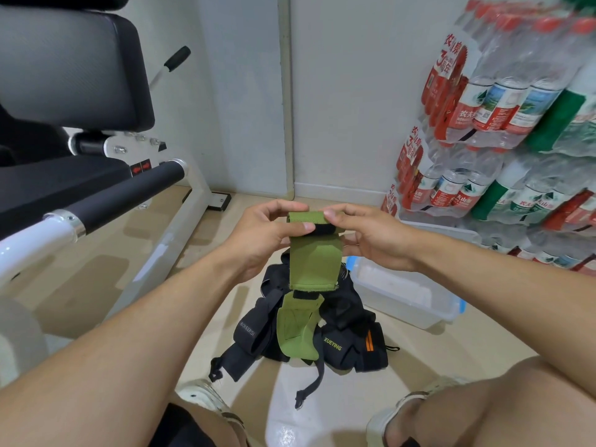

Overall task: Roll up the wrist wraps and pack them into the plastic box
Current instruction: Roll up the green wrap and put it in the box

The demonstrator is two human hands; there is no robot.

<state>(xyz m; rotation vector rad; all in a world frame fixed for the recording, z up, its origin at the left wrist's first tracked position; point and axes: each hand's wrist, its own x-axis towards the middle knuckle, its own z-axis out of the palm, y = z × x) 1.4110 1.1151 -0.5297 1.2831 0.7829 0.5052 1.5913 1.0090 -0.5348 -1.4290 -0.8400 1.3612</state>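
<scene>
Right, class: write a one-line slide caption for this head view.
Both hands, left hand and right hand, pinch a green wrist wrap above black wraps beside a clear plastic box.

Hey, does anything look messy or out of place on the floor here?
Yes: the black wrist wraps lie in a tangled heap on the floor beside the plastic box, straps trailing loose. Both hands hold a green wrap, still mostly unrolled.

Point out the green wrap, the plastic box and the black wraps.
green wrap (311, 262): head view, the hanging flat part.
plastic box (403, 296): head view, its near wall.
black wraps (348, 345): head view, the lettered one in the pile.
</scene>
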